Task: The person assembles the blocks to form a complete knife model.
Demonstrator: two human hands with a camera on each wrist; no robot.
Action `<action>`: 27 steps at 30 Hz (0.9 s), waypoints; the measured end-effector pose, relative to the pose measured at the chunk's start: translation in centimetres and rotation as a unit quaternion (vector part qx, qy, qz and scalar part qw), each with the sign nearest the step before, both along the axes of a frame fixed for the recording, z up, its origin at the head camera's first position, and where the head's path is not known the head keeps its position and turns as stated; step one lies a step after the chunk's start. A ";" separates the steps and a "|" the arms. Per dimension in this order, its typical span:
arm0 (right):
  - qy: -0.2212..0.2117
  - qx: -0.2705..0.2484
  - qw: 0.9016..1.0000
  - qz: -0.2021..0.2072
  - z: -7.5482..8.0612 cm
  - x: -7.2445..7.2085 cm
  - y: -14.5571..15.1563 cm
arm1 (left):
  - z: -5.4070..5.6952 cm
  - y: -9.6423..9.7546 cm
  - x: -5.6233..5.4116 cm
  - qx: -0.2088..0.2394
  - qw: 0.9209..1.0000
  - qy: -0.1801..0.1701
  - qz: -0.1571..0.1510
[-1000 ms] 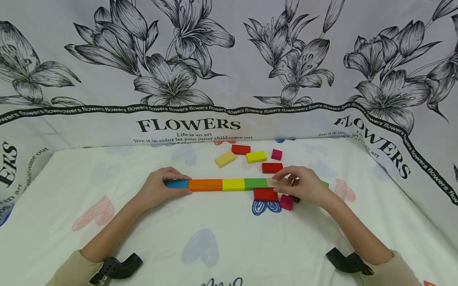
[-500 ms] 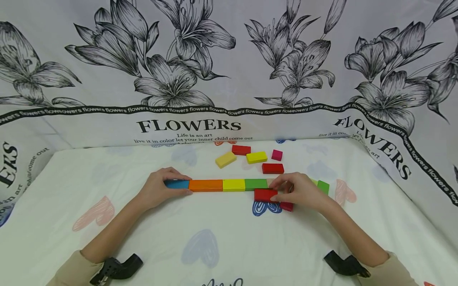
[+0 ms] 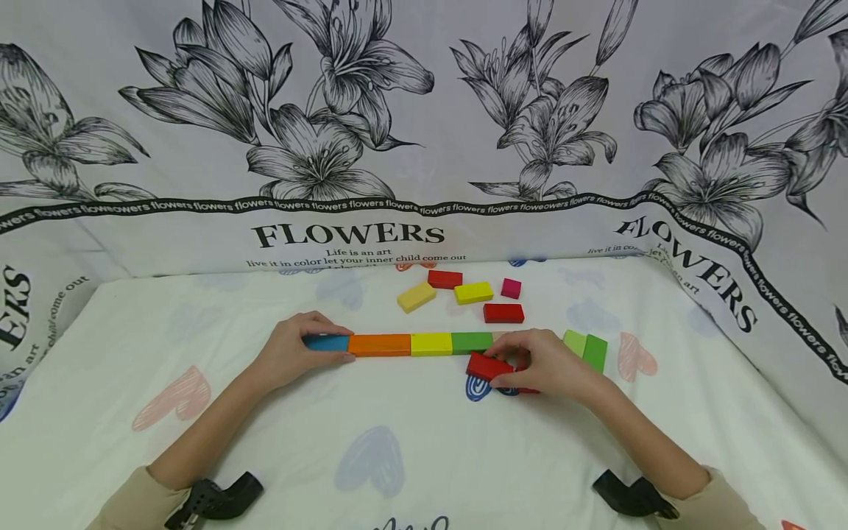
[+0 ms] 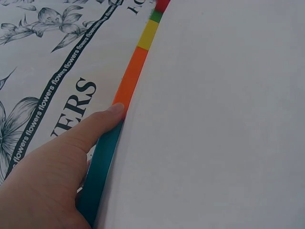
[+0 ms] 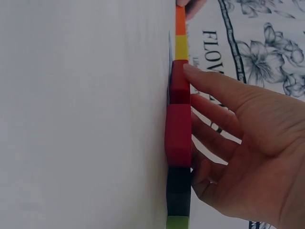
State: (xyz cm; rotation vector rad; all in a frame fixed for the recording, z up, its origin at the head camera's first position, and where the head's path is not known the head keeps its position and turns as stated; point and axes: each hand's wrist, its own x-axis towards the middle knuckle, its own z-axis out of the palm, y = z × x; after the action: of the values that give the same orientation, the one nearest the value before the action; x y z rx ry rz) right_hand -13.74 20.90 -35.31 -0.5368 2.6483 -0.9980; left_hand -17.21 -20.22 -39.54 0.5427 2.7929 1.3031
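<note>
A straight row of blocks runs across the cloth: a blue block (image 3: 327, 343), an orange block (image 3: 380, 345), a yellow block (image 3: 431, 344) and a green block (image 3: 472, 342), with a plain wooden one mostly hidden. My left hand (image 3: 291, 350) grips the row's left end, thumb and fingers on opposite sides where blue meets orange. A red block (image 3: 487, 366) lies in front of the green one, slightly turned; my right hand (image 3: 553, 368) pinches its right end. Beside it, in the right wrist view, are a dark pink block (image 5: 178, 136) and a black block (image 5: 178, 191).
Beyond the row lie a pale yellow block (image 3: 417, 297), a yellow block (image 3: 473, 293), a small pink cube (image 3: 511, 288) and two red blocks, one nearer (image 3: 503, 313). Past my right hand sit a light green block (image 3: 575, 343) and a green block (image 3: 595, 353).
My right hand has come nearer and slightly left, from the wooden block to the red one, whose right end has swung toward me. The light green block has come into view. My left hand stays put.
</note>
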 end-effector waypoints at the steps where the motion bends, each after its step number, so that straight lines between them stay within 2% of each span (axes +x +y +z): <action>1: 0.001 0.002 1.000 0.000 0.0 0.0 -0.1 | 0.0 0.0 0.0 0.000 1.000 0.000 0.000; 16: 0.014 -0.008 1.000 0.010 -0.1 0.2 0.0 | 0.0 0.1 0.4 0.004 1.000 0.006 0.001; 27: 0.022 -0.029 0.999 0.026 0.7 0.2 -0.7 | 0.0 0.2 0.5 0.005 1.000 0.004 0.003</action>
State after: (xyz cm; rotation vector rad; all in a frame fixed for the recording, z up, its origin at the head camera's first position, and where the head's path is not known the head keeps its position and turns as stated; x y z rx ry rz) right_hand -13.53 20.22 -34.64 -0.6446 2.6353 -1.0617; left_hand -16.74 -20.07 -39.58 0.5400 2.7978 1.3202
